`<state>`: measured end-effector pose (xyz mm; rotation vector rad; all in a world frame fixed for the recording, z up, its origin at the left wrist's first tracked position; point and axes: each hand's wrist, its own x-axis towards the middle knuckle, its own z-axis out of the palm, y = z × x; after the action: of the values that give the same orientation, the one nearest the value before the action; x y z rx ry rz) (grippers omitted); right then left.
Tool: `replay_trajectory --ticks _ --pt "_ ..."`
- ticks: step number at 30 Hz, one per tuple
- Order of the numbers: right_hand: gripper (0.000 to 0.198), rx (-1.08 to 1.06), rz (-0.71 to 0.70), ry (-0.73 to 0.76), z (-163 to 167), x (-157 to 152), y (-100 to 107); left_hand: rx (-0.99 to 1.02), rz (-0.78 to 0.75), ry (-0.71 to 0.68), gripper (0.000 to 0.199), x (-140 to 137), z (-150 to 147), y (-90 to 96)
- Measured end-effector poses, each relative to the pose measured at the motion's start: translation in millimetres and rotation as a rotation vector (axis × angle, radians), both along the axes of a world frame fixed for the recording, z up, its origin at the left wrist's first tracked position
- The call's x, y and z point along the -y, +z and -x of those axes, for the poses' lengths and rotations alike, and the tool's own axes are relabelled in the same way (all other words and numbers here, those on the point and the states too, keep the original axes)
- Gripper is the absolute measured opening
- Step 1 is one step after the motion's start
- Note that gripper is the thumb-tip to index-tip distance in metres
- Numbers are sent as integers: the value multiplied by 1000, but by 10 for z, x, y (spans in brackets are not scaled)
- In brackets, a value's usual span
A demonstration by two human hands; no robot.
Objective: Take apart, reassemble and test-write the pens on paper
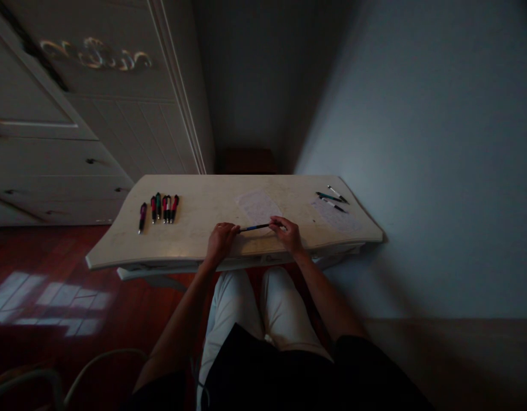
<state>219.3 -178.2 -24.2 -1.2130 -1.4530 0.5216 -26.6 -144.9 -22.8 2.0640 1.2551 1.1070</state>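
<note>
Pen (pixel 256 227) held between both hands near the front edge of the table (pixel 203 197)

We find the left hand (pixel 221 242) closed on one end of the slim pen and the right hand (pixel 289 233) pinching the other, so that only its blue and dark middle section shows. The pen runs roughly parallel to the front edge, its right end slightly farther from that edge; we cannot tell whether it touches the tabletop. Just beyond it, a sheet of paper (pixel 258 204) lies at a slant, its near corner by the right hand.

To the left, well apart from the hands, we record a row of five red, green and white pens (pixel 165 209), with a purple pen (pixel 142 218) set off beside it, nearer the left edge. A broad stretch of tabletop separates this row from the left hand.

To the right, three further pens (pixel 332 194) lie near the right edge, the nearest resting over a second sheet (pixel 347 221). Room on this side is tighter: the wall (pixel 438 142) stands just beside the table. A cabinet (pixel 118 131) rises behind the left corner. The person's knees (pixel 238 285) sit close to the front edge.
</note>
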Motion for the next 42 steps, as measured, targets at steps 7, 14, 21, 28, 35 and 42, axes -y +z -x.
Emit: replay_trajectory --ticks 7,14,21,28,35,42 --pt "33 22 12 21 -4 -15 -27 183 24 14 15 30 64 -42" --pt "33 16 9 -4 -14 -32 -48 118 -1 83 38 57 15 -41" --pt "30 64 -43 -10 -7 -12 -9 -143 -123 16 15 60 -52 -52" --pt "28 250 -63 94 2 -47 -36 32 -111 0 18 41 19 -80" --pt "25 377 -71 43 18 -25 -56 36 -92 -9 14 84 22 -63" --pt "32 382 -64 47 35 -34 -67 179 35 -9 20 88 24 42"
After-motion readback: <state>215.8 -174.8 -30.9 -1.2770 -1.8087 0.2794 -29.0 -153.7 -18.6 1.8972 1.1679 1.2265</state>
